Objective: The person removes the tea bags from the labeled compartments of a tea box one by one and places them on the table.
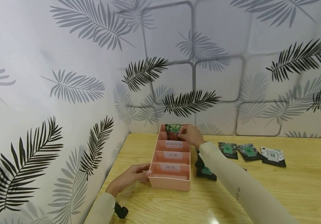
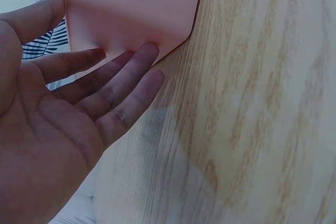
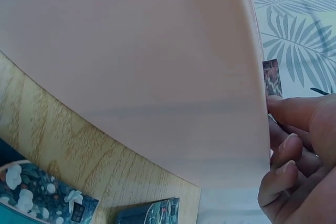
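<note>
A pink divided box (image 1: 170,183) with paper labels on its dividers stands on the table. My right hand (image 1: 192,135) pinches a dark red tea sachet (image 1: 172,136) in the rear part of the box. Behind it, a green-patterned tea sachet (image 1: 174,127) shows in the far compartment. From the right wrist view, the box wall hides most of the pinched sachet (image 3: 272,77), and the fingers (image 3: 286,174) lie curled at the rim. My left hand (image 1: 131,177) touches the box's near left side with fairly straight fingers (image 2: 128,80), the thumb at its edge.
To the right lie several tea sachets: one with a green label (image 1: 227,150), another beside it (image 1: 249,151), and a white-topped one (image 1: 273,156). Another sachet (image 1: 206,174) lies close to the box, partly behind the right arm. A patterned wall (image 1: 160,118) borders the wooden table (image 1: 166,208).
</note>
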`<state>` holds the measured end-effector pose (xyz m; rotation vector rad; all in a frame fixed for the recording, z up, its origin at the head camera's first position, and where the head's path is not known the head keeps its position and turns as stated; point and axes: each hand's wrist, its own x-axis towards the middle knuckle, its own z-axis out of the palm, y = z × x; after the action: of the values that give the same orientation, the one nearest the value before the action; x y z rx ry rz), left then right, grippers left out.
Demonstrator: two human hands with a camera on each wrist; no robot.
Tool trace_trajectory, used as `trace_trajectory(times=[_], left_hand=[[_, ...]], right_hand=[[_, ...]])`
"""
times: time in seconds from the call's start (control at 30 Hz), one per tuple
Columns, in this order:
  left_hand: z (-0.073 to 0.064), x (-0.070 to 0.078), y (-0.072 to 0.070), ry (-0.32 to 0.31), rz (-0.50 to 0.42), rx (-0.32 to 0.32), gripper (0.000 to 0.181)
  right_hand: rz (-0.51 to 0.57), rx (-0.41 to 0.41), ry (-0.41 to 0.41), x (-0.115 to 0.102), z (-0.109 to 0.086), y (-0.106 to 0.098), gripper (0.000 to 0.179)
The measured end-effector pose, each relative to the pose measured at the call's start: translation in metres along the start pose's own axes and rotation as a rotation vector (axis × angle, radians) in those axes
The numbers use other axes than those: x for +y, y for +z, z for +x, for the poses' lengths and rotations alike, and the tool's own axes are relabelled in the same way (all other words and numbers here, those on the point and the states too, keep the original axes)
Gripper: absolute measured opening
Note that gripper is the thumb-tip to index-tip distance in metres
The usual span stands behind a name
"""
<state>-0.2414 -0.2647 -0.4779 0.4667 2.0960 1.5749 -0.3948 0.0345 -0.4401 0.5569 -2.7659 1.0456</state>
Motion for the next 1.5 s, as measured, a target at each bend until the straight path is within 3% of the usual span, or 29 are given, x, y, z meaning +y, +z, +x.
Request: trace_trajectory(times=[0.4,0.6,0.93,1.27,1.5], left_hand=[[0.004,0.003,0.003,0.012,0.018,-0.009,0.051],[0.003,0.004,0.001,0.015,0.022,-0.010,0.051],[0.001,0.005,-0.001,0.002,0.041,0.018,0.055],[0.002,0.003,0.003,-0.031,0.062,0.031,0.057],[0.002,0.001,0.004,-0.007,0.038,-0.002,0.053]], right_hand=[[0.025,0.037,-0.067,0.008,-0.008,-0.015,0.015],[0.097,0.066,-0.090,0.004,-0.014,-0.033,0.017],[0.065,0.114,-0.128,0.008,-0.020,-0.068,0.017],[0.022,0.109,-0.155,0.021,-0.045,-0.094,0.015],[0.005,0.093,-0.152,0.035,-0.066,-0.110,0.014]])
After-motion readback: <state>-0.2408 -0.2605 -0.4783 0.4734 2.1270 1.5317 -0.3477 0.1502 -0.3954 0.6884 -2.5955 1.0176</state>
